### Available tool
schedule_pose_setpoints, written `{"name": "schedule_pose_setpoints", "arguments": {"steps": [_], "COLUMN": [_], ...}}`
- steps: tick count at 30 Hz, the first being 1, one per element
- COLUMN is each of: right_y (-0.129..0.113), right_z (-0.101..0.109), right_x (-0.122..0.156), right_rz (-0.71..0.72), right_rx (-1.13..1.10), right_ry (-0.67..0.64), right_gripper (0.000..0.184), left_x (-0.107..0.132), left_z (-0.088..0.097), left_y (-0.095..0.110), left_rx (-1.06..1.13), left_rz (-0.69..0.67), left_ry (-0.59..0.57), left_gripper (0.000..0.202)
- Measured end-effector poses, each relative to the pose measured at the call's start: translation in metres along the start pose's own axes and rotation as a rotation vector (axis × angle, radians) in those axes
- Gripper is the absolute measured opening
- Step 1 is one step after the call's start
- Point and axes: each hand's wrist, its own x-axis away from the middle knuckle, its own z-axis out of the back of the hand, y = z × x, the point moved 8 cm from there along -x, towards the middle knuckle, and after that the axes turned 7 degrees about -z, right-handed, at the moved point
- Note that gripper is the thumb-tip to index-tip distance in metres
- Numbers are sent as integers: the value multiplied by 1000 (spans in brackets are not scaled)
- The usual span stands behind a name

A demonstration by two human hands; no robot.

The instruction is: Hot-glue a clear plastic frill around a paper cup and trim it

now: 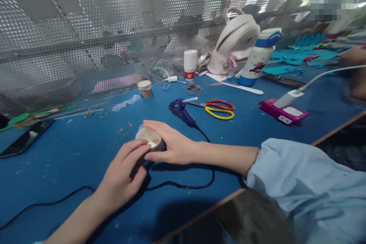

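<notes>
A small paper cup (148,137) lies tipped on the blue table (71,152), its white inside facing up. My left hand (124,177) grips its near side from below, fingers curled round it. My right hand (168,143) wraps over its far side, fingers pressed on the rim. A blue hot glue gun (181,111) lies just behind the hands, its black cord (183,186) looping under my right wrist.
Red and yellow scissors (220,109) lie right of the glue gun. A stack of paper cups (190,65), a pink backpack (234,44), a bottle (259,61) and a pink device (283,112) with white cable stand behind. A phone (25,137) lies left. Perforated metal screen at back.
</notes>
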Motion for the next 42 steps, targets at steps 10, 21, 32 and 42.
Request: {"name": "schedule_pose_setpoints", "arguments": {"steps": [10, 21, 32, 42], "right_y": [22, 30, 27, 17], "right_z": [-4, -13, -17, -12], "right_x": [-1, 6, 5, -3], "right_rz": [-167, -301, -308, -295], "right_rx": [-180, -245, -291, -229], "right_ry": [23, -34, -80, -243], "right_gripper": [84, 75, 65, 48], "left_x": [-12, 13, 9, 8], "left_z": [-20, -45, -52, -14], "left_y": [-56, -67, -65, -77], "left_rx": [508, 604, 637, 614], "left_rz": [459, 805, 832, 714], "left_ry": [53, 95, 15, -40], "left_gripper": [73, 85, 74, 120]}}
